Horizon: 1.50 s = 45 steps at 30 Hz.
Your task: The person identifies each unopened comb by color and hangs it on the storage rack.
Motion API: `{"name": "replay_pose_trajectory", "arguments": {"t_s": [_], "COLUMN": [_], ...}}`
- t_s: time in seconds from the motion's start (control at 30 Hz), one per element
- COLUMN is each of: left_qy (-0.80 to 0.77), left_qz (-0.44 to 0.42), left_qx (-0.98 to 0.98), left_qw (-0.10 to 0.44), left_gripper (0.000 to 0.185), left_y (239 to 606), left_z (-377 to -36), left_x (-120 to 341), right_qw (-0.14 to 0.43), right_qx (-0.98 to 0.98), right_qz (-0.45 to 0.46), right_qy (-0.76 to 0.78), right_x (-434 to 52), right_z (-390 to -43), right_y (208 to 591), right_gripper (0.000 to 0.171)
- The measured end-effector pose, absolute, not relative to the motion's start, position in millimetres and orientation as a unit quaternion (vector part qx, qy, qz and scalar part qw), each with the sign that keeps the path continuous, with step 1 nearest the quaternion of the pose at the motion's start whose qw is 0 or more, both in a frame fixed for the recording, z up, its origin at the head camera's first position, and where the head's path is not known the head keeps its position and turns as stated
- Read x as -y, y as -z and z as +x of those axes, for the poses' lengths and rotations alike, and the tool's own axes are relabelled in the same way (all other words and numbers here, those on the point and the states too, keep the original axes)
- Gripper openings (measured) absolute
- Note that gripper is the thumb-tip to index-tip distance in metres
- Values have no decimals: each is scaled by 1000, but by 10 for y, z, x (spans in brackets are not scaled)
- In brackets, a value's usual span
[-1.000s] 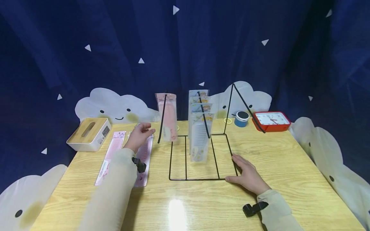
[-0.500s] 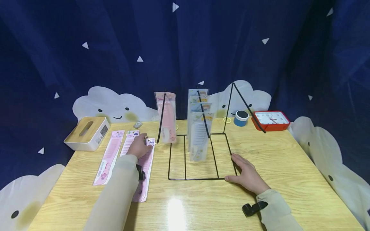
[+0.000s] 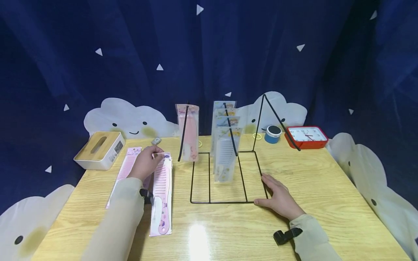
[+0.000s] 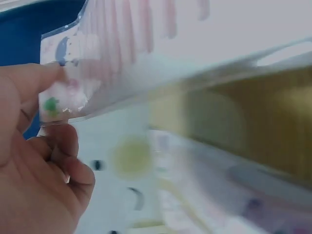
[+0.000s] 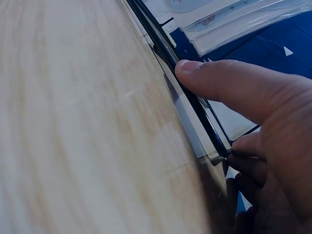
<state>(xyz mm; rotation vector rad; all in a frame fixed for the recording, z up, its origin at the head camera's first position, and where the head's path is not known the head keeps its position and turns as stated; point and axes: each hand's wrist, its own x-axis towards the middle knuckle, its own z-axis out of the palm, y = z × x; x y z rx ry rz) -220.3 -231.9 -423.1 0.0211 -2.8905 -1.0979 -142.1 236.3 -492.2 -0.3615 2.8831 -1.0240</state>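
Observation:
My left hand (image 3: pixel 146 165) pinches the printed top end of a packaged pink comb (image 3: pixel 161 195) between thumb and fingers. The left wrist view shows this comb (image 4: pixel 122 44) raised above another pink package (image 4: pixel 214 185). On the table at left lies a packaged pink comb (image 3: pixel 128 165), partly behind my sleeve. My right hand (image 3: pixel 281 199) rests at the front right corner of a black wire rack (image 3: pixel 228 203), thumb against the front bar (image 5: pixel 204 122) and fingers along the side. A pink packaged comb (image 3: pixel 190 141) hangs on the rack's left prong; several pale blue-white packaged combs (image 3: pixel 225 154) hang on the middle one.
A tissue box (image 3: pixel 99 150) with a wooden lid stands back left, near a small grey clip-like object (image 3: pixel 156 141). Behind the rack are a blue round container (image 3: pixel 273 135) and a yellow ring (image 3: pixel 257 136). A red clock (image 3: pixel 307 137) lies back right. The rack's prongs jut forward.
My left hand has drawn back from the far table area, taken hold of the rightmost pink comb and lifted it, turning its comb side into view. My right hand has stayed at the rack corner.

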Motion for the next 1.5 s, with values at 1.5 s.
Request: {"name": "replay_pose_trajectory", "arguments": {"t_s": [1.5], "left_qy": [623], "left_qz": [-259], "left_qx": [732], "left_qw": [90], "left_gripper": [14], "left_y": [3034], "left_z": [-1159], "left_x": [1593], "right_qw": [29], "right_qx": [-935], "right_qz": [-124], "right_qy": [332], "right_x": [-2355], "right_z": [-1415], "right_y": [4904], "right_gripper": [106]}}
